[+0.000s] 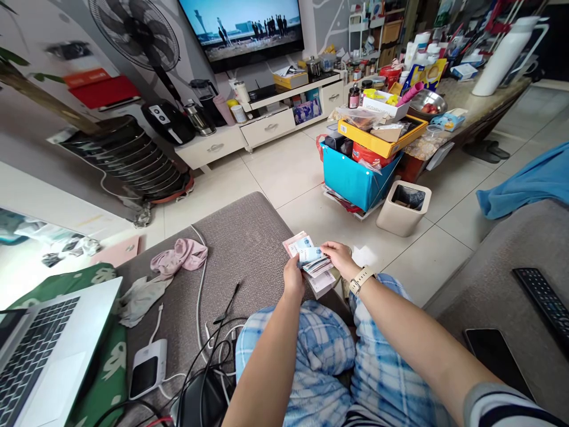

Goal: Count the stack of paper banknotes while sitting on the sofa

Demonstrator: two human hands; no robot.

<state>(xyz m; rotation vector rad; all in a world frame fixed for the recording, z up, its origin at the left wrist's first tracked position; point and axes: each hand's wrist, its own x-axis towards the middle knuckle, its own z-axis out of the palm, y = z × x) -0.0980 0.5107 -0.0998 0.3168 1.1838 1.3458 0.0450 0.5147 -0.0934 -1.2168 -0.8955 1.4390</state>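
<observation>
Both my hands are raised over my lap, closed around a bundle of banknotes. My left hand grips the bundle from its left side, with the thumb on top. On the right side, my right hand pinches the notes' edge between thumb and fingers; a watch with a pale strap is on that wrist. Bluish notes lie on top, and pinkish ones stick out at the upper left. Below the hands shows a paler note or paper; whether it belongs to the bundle I cannot tell.
On the grey sofa to the left lie a pink cloth, tangled cables, a white power bank and a laptop. At right are a phone and a remote. A bin and a blue box stand ahead.
</observation>
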